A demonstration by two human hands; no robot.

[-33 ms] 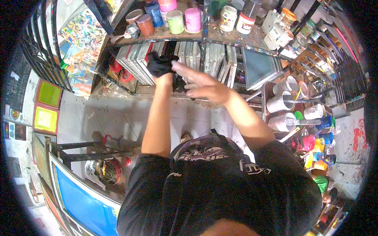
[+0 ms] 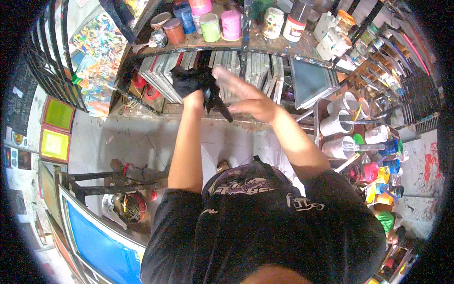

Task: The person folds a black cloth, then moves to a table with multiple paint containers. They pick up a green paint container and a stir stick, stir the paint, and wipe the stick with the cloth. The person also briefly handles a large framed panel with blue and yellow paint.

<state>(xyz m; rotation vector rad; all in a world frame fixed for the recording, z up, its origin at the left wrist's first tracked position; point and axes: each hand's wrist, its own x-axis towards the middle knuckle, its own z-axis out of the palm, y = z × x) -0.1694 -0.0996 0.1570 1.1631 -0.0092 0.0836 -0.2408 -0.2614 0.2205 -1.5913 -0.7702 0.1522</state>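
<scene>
My left hand (image 2: 187, 84) wears a black glove and is closed on a second limp black glove (image 2: 215, 100). That loose glove's fingers dangle down to the right, in front of the shelf edge. My right hand (image 2: 250, 102) is bare, with its fingers stretched toward the loose glove. The fingertips are smeared by motion, and whether they touch the glove I cannot tell. Behind both hands, a row of thin framed screens (image 2: 163, 71) stands upright on the lower shelf. My left hand hides part of this row.
Paint tubs (image 2: 210, 27) stand on the upper shelf (image 2: 198, 46). To the right, a rack holds white buckets (image 2: 338, 147) and several coloured containers. A blue screen frame (image 2: 97, 234) leans at lower left, near a basket (image 2: 135, 207) on the tiled floor (image 2: 142, 137).
My left hand has shifted slightly left and down. The loose black glove now shows more clearly, its fingers hanging lower. My right hand's fingers have moved a little to the right.
</scene>
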